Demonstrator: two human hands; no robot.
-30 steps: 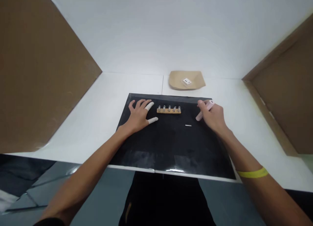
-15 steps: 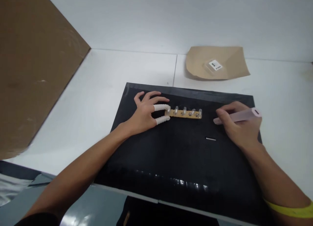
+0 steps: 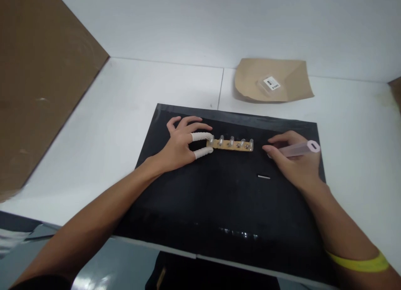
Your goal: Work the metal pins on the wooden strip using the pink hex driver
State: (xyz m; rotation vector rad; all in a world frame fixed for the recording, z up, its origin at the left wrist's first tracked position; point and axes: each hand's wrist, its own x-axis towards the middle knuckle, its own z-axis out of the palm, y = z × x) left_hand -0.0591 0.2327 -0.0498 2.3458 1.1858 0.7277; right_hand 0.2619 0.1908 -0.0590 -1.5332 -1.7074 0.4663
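Observation:
My left hand point(image 3: 180, 144), with white finger cots on thumb and index finger, pinches the left end of a narrow yellowish strip point(image 3: 230, 146). Several clear, upright plastic pieces stand in a row along that strip, with small metal parts at their bases. To the right, my right hand point(image 3: 302, 166) is closed around a pale pink pen-shaped tool point(image 3: 297, 149) with a dark slot in its rear end. The tool's front tip is mostly hidden by the fingers and is apart from the strip. A small thin metal rod point(image 3: 263, 176) lies below and between the hands.
Under both hands is a black mat point(image 3: 200, 198) on a white table point(image 3: 125, 89). A sheet of brown paper point(image 3: 294, 81) at the back holds a small clear case point(image 3: 266, 86) with a white label. A brown panel point(image 3: 40, 72) stands at the left, a white wall behind.
The whole scene has shifted slightly left in view. My right hand, with the pink tool, has come a little nearer the strip. The left hand keeps its pinch.

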